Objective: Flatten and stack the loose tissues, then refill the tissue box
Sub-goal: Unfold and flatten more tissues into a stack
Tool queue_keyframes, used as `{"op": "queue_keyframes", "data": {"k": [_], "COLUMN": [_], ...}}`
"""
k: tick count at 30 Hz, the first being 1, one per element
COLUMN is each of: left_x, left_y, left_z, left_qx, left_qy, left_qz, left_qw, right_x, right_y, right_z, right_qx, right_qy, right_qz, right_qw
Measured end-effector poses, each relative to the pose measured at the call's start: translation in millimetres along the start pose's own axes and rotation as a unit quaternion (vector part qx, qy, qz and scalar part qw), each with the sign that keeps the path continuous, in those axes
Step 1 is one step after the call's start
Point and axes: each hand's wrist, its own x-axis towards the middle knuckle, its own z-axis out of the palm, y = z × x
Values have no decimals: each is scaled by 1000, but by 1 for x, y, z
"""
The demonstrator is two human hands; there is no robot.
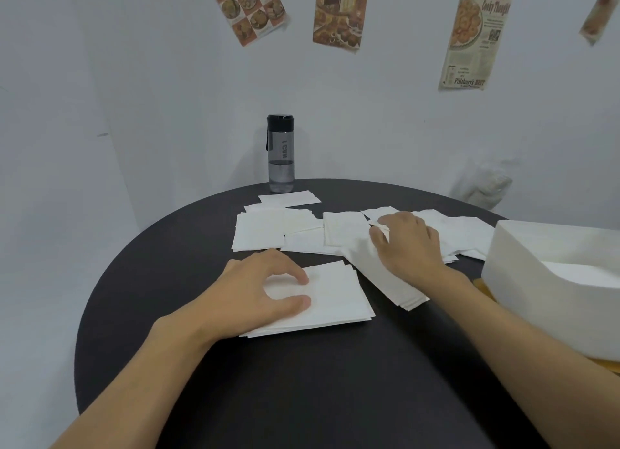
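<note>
Pinching thin tissue (pixel 379 275), right hand (pixel 407 244); left hand (pixel 258 286) presses square stack (pixel 339 302) (layered).

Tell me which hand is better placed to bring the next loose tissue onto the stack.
Right. The right hand pinches a loose tissue just beyond the stack, while the left hand rests on that stack, likely steadying it.

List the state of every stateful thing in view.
left hand, presses on stack
stack, flat, roughly aligned
right hand, pinches picked-up tissues
picked-up tissues, partly lifted
loose tissues, spread out, overlapping
tissue box, open
water bottle, upright, capped, partly filled
</note>
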Motion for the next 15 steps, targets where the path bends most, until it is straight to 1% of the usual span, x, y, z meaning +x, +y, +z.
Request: {"op": "queue_keyframes", "data": {"k": [3, 6, 15], "left_x": [1, 2, 3], "left_y": [-3, -6, -8], "left_z": [1, 2, 2], "left_qx": [1, -3, -1], "left_qy": [-2, -7, -10], "left_qz": [2, -4, 9], "left_qw": [1000, 1000, 1000], "right_x": [12, 14, 17], "right_y": [22, 34, 39], "right_z": [11, 12, 12], "right_qx": [-63, -60, -71], "right_qy": [-46, -94, -105], "right_qz": [61, 104, 124], "right_qw": [995, 988, 984]}}
